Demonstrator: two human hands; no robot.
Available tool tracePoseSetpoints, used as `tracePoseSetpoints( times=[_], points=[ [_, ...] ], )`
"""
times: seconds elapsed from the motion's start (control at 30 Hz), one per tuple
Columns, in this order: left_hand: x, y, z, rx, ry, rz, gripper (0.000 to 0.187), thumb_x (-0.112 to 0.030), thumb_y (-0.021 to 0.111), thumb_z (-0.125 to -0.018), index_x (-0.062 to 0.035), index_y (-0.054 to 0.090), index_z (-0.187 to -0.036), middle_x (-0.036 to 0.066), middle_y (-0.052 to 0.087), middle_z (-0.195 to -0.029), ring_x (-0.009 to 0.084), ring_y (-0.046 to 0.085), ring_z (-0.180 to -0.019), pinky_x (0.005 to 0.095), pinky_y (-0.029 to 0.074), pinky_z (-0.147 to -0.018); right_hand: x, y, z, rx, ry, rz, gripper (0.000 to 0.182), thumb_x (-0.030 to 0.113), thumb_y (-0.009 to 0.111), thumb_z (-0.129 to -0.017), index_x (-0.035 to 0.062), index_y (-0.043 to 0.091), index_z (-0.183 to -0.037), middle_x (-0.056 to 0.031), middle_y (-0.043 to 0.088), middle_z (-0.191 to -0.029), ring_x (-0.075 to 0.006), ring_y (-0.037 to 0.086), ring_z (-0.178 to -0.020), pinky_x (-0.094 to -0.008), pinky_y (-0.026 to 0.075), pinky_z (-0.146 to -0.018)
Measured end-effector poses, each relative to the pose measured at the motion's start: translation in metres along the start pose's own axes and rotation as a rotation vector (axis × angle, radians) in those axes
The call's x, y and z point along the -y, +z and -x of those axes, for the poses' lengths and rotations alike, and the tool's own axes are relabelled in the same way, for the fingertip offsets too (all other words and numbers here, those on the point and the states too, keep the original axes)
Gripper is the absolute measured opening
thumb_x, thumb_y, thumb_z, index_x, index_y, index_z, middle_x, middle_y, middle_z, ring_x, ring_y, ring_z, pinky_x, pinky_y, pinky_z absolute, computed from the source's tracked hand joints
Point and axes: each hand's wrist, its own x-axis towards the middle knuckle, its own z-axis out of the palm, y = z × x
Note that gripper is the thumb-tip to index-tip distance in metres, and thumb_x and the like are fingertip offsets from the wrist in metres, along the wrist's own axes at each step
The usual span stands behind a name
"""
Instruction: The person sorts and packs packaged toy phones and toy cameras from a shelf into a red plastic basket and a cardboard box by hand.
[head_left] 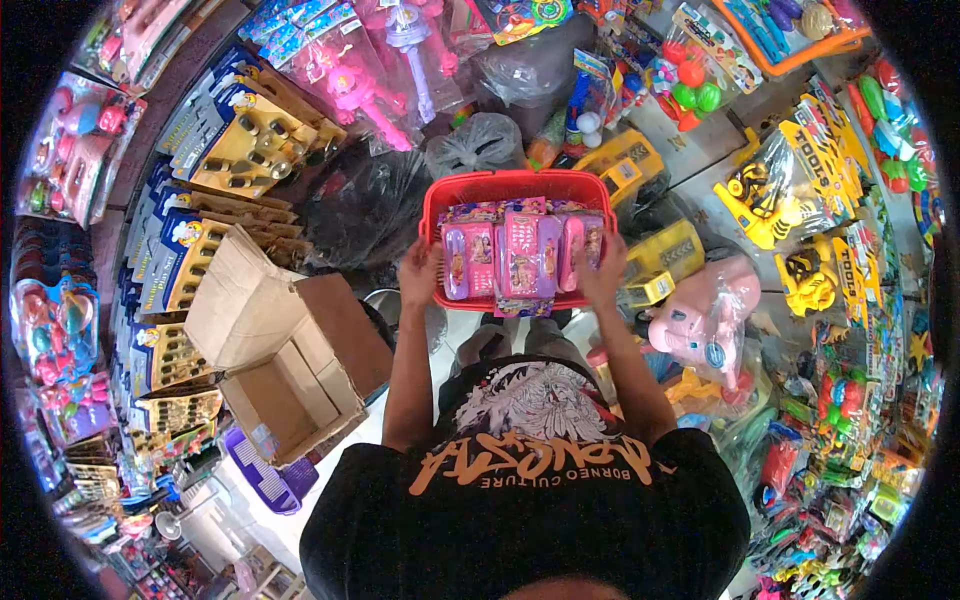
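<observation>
A red basket [520, 180] is in front of my body, filled with pink and purple packaged toy sets [528, 255]. My left hand [421, 272] is at the basket's left side, its fingers near the rim and the leftmost pink package [468, 262]. At the right side, my right hand [603, 268] lies against the rim beside the rightmost pink package [582, 250]; it is blurred. Whether either hand grips the basket or a package is too unclear to tell.
An open cardboard box [290, 390] stands at the left, near a purple basket [262, 472]. A wrapped pink toy animal [705, 315] and yellow toy trucks [665, 262] are at the right. Packaged toys hang all around.
</observation>
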Motion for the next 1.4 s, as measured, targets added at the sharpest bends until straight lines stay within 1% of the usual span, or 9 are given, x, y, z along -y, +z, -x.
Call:
tracePoseSetpoints(
  times=[0.13, 0.23, 0.27, 0.4, 0.53, 0.83, 1.03, 1.23, 1.4],
  points=[
    [0.039, -0.02, -0.038, -0.16, 0.043, -0.201, 0.052, -0.031, 0.064, -0.084, 0.0032, 0.048, -0.12, 0.015, 0.056, -0.114, 0.0213, 0.055, -0.101, 0.0314, 0.044, -0.086, -0.091, 0.016, -0.028, 0.071, 0.344, -0.18, 0.059, 0.035, 0.073, -0.073, 0.0016, 0.046, -0.114, -0.0161, 0.054, -0.106, -0.0294, 0.05, -0.102, -0.0405, 0.038, -0.091],
    [0.065, -0.018, -0.047, -0.087, -0.109, -0.313, 0.072, -0.046, 0.066, -0.078, 0.0013, 0.042, -0.126, 0.019, 0.052, -0.122, 0.027, 0.052, -0.11, 0.0357, 0.04, -0.093, -0.026, -0.019, -0.043, 0.266, 0.418, -0.344, 0.053, 0.035, 0.074, -0.074, 0.0024, 0.049, -0.109, -0.0096, 0.06, -0.096, -0.0204, 0.056, -0.089, -0.0352, 0.044, -0.083],
    [0.018, -0.001, -0.027, 0.108, -0.273, 0.071, 0.089, -0.059, 0.064, -0.071, 0.0003, 0.036, -0.131, 0.021, 0.05, -0.124, 0.0313, 0.05, -0.114, 0.0375, 0.035, -0.098, -0.04, -0.012, -0.046, 0.433, 0.394, -0.487, 0.05, 0.036, 0.074, -0.074, 0.0034, 0.052, -0.106, -0.0042, 0.061, -0.09, -0.0142, 0.058, -0.081, -0.0315, 0.047, -0.077],
    [0.063, -0.006, -0.043, 0.096, -0.238, -0.197, 0.082, -0.047, 0.072, -0.069, 0.001, 0.039, -0.127, 0.018, 0.053, -0.121, 0.0268, 0.051, -0.113, 0.0372, 0.039, -0.094, -0.043, -0.008, -0.047, 0.442, 0.425, -0.406, 0.039, 0.035, 0.068, -0.079, 0.0052, 0.059, -0.103, -0.0032, 0.061, -0.094, -0.0134, 0.056, -0.084, -0.0298, 0.045, -0.079],
    [-0.034, 0.008, -0.013, 0.083, -0.251, -0.337, 0.081, -0.041, 0.076, -0.066, 0.0033, 0.041, -0.124, 0.019, 0.054, -0.119, 0.0269, 0.053, -0.111, 0.0368, 0.041, -0.093, -0.047, -0.005, -0.05, 0.519, 0.448, -0.573, 0.04, 0.034, 0.069, -0.079, 0.005, 0.059, -0.104, -0.0029, 0.061, -0.094, -0.0137, 0.056, -0.084, -0.0307, 0.045, -0.078],
    [-0.018, 0.006, -0.032, 0.122, -0.057, -0.377, 0.078, -0.04, 0.077, -0.066, 0.0076, 0.045, -0.119, 0.021, 0.055, -0.117, 0.0288, 0.055, -0.107, 0.0374, 0.041, -0.092, -0.039, -0.047, -0.023, 0.403, 0.563, -0.398, 0.043, 0.036, 0.063, -0.084, 0.0034, 0.057, -0.111, -0.0052, 0.061, -0.099, -0.0139, 0.058, -0.087, -0.0306, 0.047, -0.077],
    [-0.057, 0.023, -0.017, 0.308, -0.011, -0.296, 0.07, -0.038, 0.073, -0.071, 0.0025, 0.046, -0.121, 0.019, 0.058, -0.112, 0.0281, 0.057, -0.103, 0.0362, 0.042, -0.092, -0.023, -0.084, 0.053, -0.035, 0.697, -0.637, 0.036, 0.038, 0.049, -0.093, 0.0037, 0.059, -0.091, 0.002, 0.059, -0.079, -0.0074, 0.053, -0.071, -0.0231, 0.043, -0.063],
    [-0.056, 0.068, 0.01, 0.525, 0.015, -0.252, 0.068, -0.041, 0.071, -0.072, -0.0002, 0.048, -0.121, 0.019, 0.056, -0.117, 0.029, 0.054, -0.108, 0.0367, 0.04, -0.093, 0.024, -0.128, 0.143, -0.329, 0.669, -0.132, 0.056, 0.048, 0.035, -0.095, -0.0026, 0.057, -0.104, -0.0093, 0.061, -0.089, -0.021, 0.054, -0.083, -0.033, 0.042, -0.079],
    [-0.053, 0.113, 0.043, 0.719, 0.121, -0.512, 0.068, -0.046, 0.071, -0.071, 0.0008, 0.051, -0.116, 0.019, 0.056, -0.115, 0.0297, 0.054, -0.107, 0.0374, 0.04, -0.093, 0.012, -0.156, 0.24, -0.523, 0.791, -0.215, 0.06, 0.044, 0.026, -0.097, -0.0067, 0.049, -0.12, -0.0193, 0.052, -0.117, -0.0259, 0.048, -0.108, -0.0359, 0.034, -0.097]
  ],
)
